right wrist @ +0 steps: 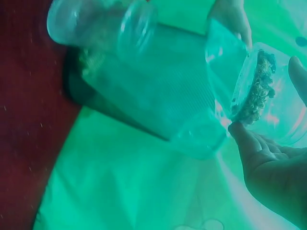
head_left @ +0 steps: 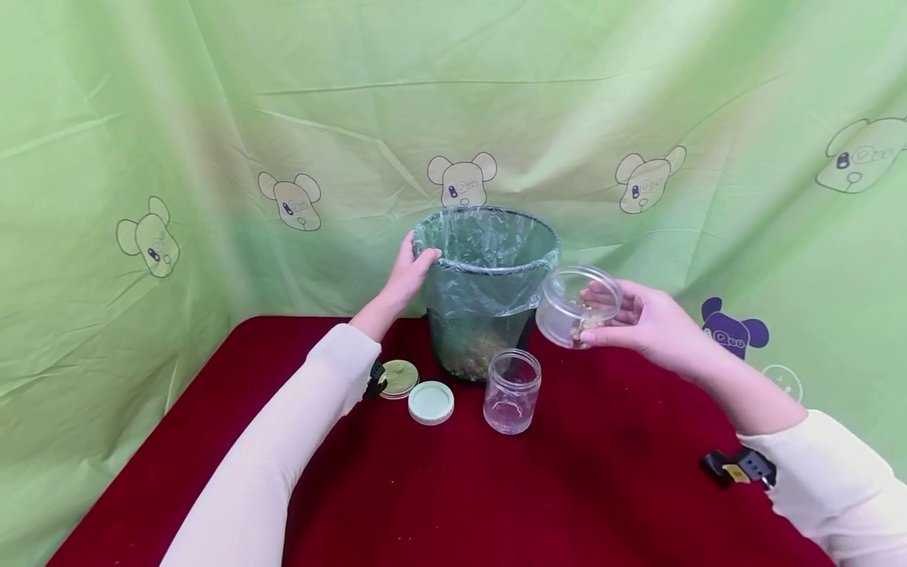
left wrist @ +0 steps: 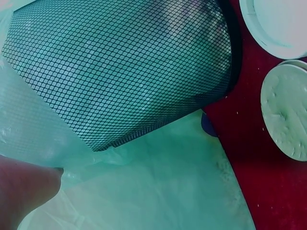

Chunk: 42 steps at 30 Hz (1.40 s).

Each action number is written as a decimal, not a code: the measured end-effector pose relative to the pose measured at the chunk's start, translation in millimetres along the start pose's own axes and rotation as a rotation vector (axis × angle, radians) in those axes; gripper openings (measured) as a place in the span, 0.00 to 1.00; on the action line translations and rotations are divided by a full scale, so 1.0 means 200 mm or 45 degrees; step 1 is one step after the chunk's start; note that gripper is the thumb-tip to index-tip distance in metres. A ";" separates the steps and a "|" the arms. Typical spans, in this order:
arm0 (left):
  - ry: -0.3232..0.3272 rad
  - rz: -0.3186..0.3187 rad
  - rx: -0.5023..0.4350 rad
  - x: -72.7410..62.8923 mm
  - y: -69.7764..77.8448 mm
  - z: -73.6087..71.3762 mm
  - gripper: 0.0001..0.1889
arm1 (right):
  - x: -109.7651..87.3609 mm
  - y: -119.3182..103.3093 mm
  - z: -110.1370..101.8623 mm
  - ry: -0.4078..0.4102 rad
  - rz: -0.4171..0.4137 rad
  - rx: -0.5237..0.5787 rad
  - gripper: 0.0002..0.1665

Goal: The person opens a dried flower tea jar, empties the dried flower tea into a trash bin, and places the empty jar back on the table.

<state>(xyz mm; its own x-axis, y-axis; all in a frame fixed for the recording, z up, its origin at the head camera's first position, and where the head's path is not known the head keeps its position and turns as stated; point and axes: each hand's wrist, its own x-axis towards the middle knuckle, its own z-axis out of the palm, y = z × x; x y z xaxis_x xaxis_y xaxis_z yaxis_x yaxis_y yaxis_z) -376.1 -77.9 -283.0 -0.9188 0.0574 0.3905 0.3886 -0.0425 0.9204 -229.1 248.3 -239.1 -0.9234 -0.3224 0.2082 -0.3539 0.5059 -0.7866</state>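
Note:
A black mesh wastebasket (head_left: 475, 339) stands on the red tablecloth, lined with a clear plastic bag (head_left: 482, 295) folded over its rim. My left hand (head_left: 411, 272) grips the basket's left rim, thumb on the near side. To the right of the rim, my right hand (head_left: 648, 323) holds a clear jar (head_left: 556, 315) from its right side, tilted with its mouth towards the basket. Dried, crumbly pieces (right wrist: 261, 88) lie along the jar's inner wall in the right wrist view. In the left wrist view, the mesh side (left wrist: 129, 76) fills much of the picture.
A second clear jar (head_left: 512, 398) stands upright in front of the basket. Two round lids lie to its left, a pale one (head_left: 431, 402) and a greenish-gold one (head_left: 400, 376). Behind the table hangs a green curtain (head_left: 340, 118) with printed bear heads.

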 end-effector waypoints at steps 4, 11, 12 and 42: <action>0.010 0.003 -0.004 0.00 0.00 0.01 0.36 | 0.02 -0.03 -0.08 0.034 0.057 -0.056 0.36; 0.025 -0.059 0.056 0.00 0.00 0.00 0.42 | 0.10 -0.06 -0.17 0.114 0.155 -0.127 0.38; 0.025 -0.062 0.058 0.00 0.00 0.00 0.42 | 0.11 -0.07 -0.18 0.113 0.161 -0.141 0.40; 0.057 -0.035 0.083 -0.01 -0.01 0.02 0.42 | 0.50 -0.29 -0.28 0.297 0.109 -0.555 0.46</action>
<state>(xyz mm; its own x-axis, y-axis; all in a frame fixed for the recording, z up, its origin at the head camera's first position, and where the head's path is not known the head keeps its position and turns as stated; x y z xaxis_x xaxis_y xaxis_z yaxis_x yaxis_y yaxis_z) -375.5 -74.8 -285.7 -0.9308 0.0133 0.3653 0.3655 0.0233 0.9305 -308.6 232.8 -140.3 -0.9429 -0.1026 0.3167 -0.2582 0.8259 -0.5012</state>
